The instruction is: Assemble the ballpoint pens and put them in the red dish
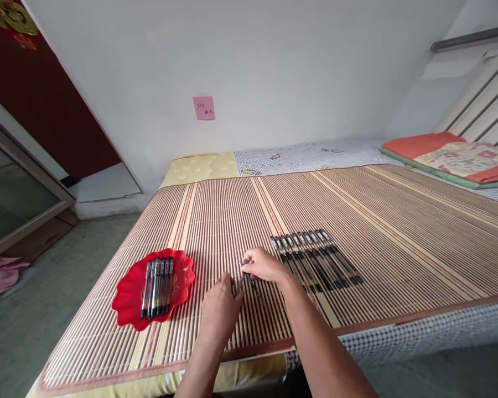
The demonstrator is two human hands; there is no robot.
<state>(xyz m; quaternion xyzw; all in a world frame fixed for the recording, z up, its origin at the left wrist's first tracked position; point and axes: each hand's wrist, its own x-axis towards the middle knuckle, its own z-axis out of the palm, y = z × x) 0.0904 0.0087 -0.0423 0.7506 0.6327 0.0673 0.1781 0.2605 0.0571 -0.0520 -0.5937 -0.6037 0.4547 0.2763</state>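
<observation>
My left hand [222, 307] is closed around a slim, clear-looking pen barrel [239, 284], low over the bamboo mat. Close beside it, the fingertips of my right hand [265, 265] pinch a thin dark pen part [249, 278]; its exact kind is too small to make out. On the mat to the right lies a row of several pens [315, 260], side by side, with dark caps at the far end. To the left, a red scalloped plate [126, 296] holds several black-and-clear pens [157, 287] lying parallel.
The striped bamboo mat [216, 215] covers a bed with patterned sheets [307, 157]. A folded orange and floral cloth [460, 157] lies at the far right, near a white slatted headboard [485, 105]. A pink note [203, 108] is stuck on the wall.
</observation>
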